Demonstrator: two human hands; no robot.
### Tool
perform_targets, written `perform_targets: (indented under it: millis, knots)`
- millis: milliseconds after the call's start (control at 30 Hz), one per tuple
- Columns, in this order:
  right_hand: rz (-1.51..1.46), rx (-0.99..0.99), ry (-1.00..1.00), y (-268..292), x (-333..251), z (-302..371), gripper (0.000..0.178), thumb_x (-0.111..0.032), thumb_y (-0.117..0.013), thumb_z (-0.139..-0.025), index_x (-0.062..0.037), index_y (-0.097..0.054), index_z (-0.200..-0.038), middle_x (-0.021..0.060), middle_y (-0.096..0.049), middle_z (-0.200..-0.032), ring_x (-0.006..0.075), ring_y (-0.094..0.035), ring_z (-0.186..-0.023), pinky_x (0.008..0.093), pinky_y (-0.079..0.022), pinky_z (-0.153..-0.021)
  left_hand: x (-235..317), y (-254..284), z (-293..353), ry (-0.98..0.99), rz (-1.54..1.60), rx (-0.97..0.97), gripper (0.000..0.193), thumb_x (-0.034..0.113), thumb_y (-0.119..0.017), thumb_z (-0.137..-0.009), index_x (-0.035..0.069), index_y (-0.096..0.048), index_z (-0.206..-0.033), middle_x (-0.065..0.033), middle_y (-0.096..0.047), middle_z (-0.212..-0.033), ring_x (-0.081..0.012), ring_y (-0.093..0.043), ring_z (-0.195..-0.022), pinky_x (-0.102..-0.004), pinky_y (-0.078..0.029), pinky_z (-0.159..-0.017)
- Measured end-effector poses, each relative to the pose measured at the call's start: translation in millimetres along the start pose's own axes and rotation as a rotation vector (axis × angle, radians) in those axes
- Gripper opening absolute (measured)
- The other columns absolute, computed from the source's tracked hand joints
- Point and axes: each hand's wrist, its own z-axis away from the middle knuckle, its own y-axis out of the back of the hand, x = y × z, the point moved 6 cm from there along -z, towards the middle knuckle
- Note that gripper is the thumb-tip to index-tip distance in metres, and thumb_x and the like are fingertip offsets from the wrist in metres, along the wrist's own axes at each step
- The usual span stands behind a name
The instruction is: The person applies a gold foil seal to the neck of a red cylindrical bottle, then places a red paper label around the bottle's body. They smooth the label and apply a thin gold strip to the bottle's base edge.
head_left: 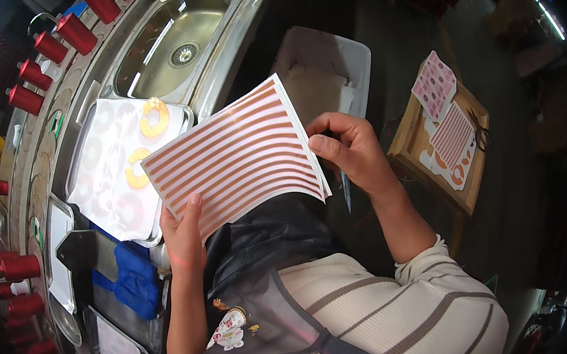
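Note:
A sheet printed with pink and brown stripes (pixel 235 158) is held up tilted in front of me, its lower right bowed. My left hand (pixel 184 235) grips its lower left edge, thumb on top. At the right edge, the fingers of my right hand (pixel 351 147) are curled in, thumb and forefinger closed on the border. A thin pointed bluish thing (pixel 347 194) shows below that hand; whether I hold it cannot be made out. Left of the sheet, a metal tray (pixel 186 118) carries white sheets (pixel 102 171) with yellow ring-shaped prints (pixel 154 117).
A metal sink (pixel 172 45) lies beyond the tray. A white bin (pixel 363 61) stands ahead. To the right, a wooden box (pixel 400 148) holds printed sheets and scissors (pixel 481 128). Red spools (pixel 76 34) line the left; a blue cloth (pixel 137 280) lies near my left forearm.

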Motion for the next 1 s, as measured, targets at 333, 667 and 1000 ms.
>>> perform_targets:
  millis: [333,667,1000]
  knots:
    - [0.061,0.084,0.002,8,8,-5,0.021,-0.018,-0.068,-0.095,0.0026,-0.069,-0.099,-0.0014,-0.064,-0.084,0.0026,-0.055,-0.076,0.0192,-0.043,-0.068,-2,1,-2,-0.029,-0.026,0.015,0.044,0.008,-0.067,-0.094,-0.002,-0.051,-0.133,-0.0126,-0.063,-0.123,-0.0187,-0.064,-0.107,-0.0330,-0.052,-0.091]
    - [0.023,0.299,-0.015,74,41,-11,0.026,-0.021,-0.062,-0.099,0.0027,-0.070,-0.097,0.0006,-0.069,-0.083,0.0033,-0.060,-0.076,0.0201,-0.048,-0.070,0,-11,-15,0.033,-0.065,-0.018,0.051,0.013,-0.070,-0.091,-0.002,-0.048,-0.135,-0.0128,-0.064,-0.116,-0.0195,-0.066,-0.101,-0.0319,-0.056,-0.083]
    - [-0.019,0.228,-0.207,126,86,-14,0.016,-0.014,-0.072,-0.091,0.0015,-0.072,-0.092,0.0006,-0.069,-0.082,0.0061,-0.061,-0.078,0.0223,-0.049,-0.072,0,-38,-24,0.130,-0.190,0.025,0.048,0.014,-0.067,-0.093,0.006,-0.047,-0.135,-0.0022,-0.063,-0.091,-0.0099,-0.064,-0.071,-0.0209,-0.052,-0.054]
